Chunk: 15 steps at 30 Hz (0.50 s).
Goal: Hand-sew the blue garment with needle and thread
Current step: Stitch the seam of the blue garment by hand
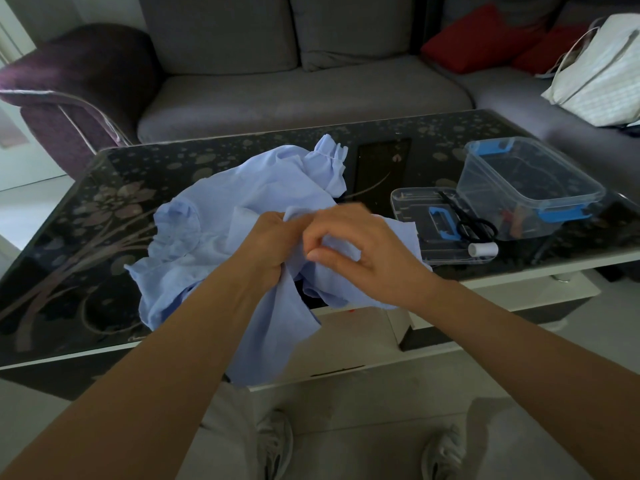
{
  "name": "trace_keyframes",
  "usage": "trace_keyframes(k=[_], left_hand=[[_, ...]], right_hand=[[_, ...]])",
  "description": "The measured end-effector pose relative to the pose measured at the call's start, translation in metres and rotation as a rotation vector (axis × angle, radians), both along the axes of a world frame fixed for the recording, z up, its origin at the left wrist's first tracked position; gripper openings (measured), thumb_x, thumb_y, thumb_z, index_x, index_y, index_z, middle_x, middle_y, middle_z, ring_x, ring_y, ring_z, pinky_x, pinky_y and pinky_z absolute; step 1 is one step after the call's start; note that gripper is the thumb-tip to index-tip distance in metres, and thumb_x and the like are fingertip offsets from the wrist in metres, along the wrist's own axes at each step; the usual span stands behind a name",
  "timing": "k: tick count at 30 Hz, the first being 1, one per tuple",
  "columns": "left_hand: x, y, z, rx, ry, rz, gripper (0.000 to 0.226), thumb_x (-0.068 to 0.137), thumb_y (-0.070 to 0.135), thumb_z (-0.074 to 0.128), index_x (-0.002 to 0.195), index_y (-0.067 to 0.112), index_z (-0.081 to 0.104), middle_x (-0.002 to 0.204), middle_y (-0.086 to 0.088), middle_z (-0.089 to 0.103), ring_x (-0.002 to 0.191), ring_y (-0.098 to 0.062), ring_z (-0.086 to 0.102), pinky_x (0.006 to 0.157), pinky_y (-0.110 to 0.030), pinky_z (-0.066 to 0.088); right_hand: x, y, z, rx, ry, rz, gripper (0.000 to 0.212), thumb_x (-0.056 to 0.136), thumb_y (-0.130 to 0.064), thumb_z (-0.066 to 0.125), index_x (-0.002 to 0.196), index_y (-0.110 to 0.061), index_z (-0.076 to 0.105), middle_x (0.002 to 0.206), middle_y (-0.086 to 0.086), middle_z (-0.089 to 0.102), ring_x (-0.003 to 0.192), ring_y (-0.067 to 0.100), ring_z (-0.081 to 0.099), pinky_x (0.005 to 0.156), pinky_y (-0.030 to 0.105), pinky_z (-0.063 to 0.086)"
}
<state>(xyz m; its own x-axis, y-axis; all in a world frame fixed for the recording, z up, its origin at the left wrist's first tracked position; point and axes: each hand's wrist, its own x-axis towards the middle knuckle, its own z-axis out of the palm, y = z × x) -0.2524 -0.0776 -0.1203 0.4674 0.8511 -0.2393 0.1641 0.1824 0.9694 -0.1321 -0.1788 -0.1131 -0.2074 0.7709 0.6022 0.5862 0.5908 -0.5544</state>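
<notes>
Pale blue cloth, thin and limp, the garment [249,188] is judged light, soft and liable to slump, so it is best taken at a bunched fold or an edge, not at flat cloth. It lies crumpled on the near half of the glass counter [104,237], with one end draped over the front edge. A gathered fold is gripped in the curled fingers of the left hand [273,244], and a neighbouring fold is pinched by the right hand [360,251], close beside it.
</notes>
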Motion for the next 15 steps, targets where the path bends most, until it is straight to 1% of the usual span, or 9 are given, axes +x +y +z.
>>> trace_keyframes(k=[2,3,5,7,8,10,12,13,15], left_hand=[[-0.002,0.005,0.000,-0.016,-0.073,0.033,0.027,0.090,0.022,0.069,0.069,0.007,0.060,0.053,0.002,0.064,0.053,-0.007,0.063,0.052,-0.016,0.051],[-0.002,0.006,0.001,-0.019,-0.095,0.050,0.026,0.084,0.030,0.075,0.078,0.006,0.066,0.067,0.000,0.071,0.067,-0.010,0.069,0.065,-0.021,0.056],[-0.003,0.008,0.001,-0.042,-0.094,0.096,0.039,0.075,0.040,0.081,0.098,0.010,0.071,0.098,-0.006,0.075,0.096,-0.021,0.070,0.091,-0.037,0.055],[-0.003,0.009,0.000,-0.088,-0.124,0.138,0.028,0.081,0.033,0.078,0.099,0.013,0.071,0.105,-0.008,0.073,0.104,-0.025,0.067,0.097,-0.041,0.052],[-0.003,0.010,0.000,-0.095,-0.124,0.152,0.029,0.081,0.034,0.078,0.100,0.014,0.070,0.107,-0.008,0.072,0.105,-0.025,0.066,0.098,-0.042,0.052],[-0.002,0.009,0.000,-0.090,-0.105,0.160,0.051,0.070,0.045,0.084,0.110,0.017,0.068,0.114,-0.006,0.070,0.108,-0.027,0.064,0.100,-0.046,0.050],[0.000,0.008,0.000,-0.095,-0.108,0.163,0.074,0.055,0.055,0.086,0.116,0.019,0.067,0.117,-0.004,0.069,0.110,-0.028,0.063,0.100,-0.048,0.049],[0.000,0.010,-0.002,-0.109,-0.114,0.166,0.077,0.053,0.056,0.086,0.118,0.019,0.066,0.117,-0.005,0.069,0.110,-0.028,0.063,0.099,-0.048,0.049],[-0.002,0.008,-0.002,-0.128,-0.156,0.152,0.065,0.065,0.048,0.086,0.118,0.016,0.067,0.114,-0.008,0.070,0.108,-0.029,0.065,0.098,-0.049,0.051]], right_hand=[[-0.002,-0.011,0.011,-0.484,0.221,0.281,0.004,0.097,-0.004,0.054,0.095,-0.002,0.057,0.083,0.007,0.068,0.080,0.018,0.066,0.083,0.028,0.051],[0.000,-0.015,0.015,-0.764,0.248,0.438,0.004,0.098,-0.002,0.051,0.096,-0.004,0.055,0.082,0.007,0.069,0.078,0.020,0.067,0.083,0.032,0.053],[0.006,-0.022,0.021,-1.251,0.121,0.730,0.013,0.098,0.000,0.047,0.096,-0.011,0.054,0.079,0.003,0.069,0.075,0.018,0.067,0.083,0.035,0.053],[0.009,-0.025,0.020,-1.510,-0.014,0.928,0.019,0.097,0.002,0.043,0.095,-0.014,0.052,0.075,-0.002,0.068,0.070,0.012,0.065,0.080,0.034,0.053],[0.010,-0.027,0.020,-1.538,-0.030,0.948,0.021,0.097,0.003,0.041,0.095,-0.014,0.052,0.071,-0.002,0.065,0.067,0.010,0.063,0.078,0.034,0.054],[0.015,-0.027,0.023,-1.483,0.021,0.835,0.020,0.099,0.000,0.041,0.095,-0.015,0.054,0.066,0.005,0.055,0.061,0.011,0.056,0.076,0.032,0.057],[0.021,-0.026,0.023,-1.299,0.142,0.554,0.016,0.099,-0.012,0.048,0.092,-0.021,0.059,0.065,0.008,0.044,0.061,0.014,0.048,0.071,0.028,0.054],[0.022,-0.024,0.022,-1.185,0.204,0.383,0.013,0.098,-0.016,0.052,0.091,-0.023,0.061,0.065,0.008,0.042,0.061,0.014,0.045,0.068,0.026,0.050],[0.025,-0.016,0.014,-0.935,0.284,0.064,0.009,0.096,-0.015,0.058,0.090,-0.020,0.062,0.060,0.005,0.048,0.058,0.011,0.045,0.063,0.022,0.042]])
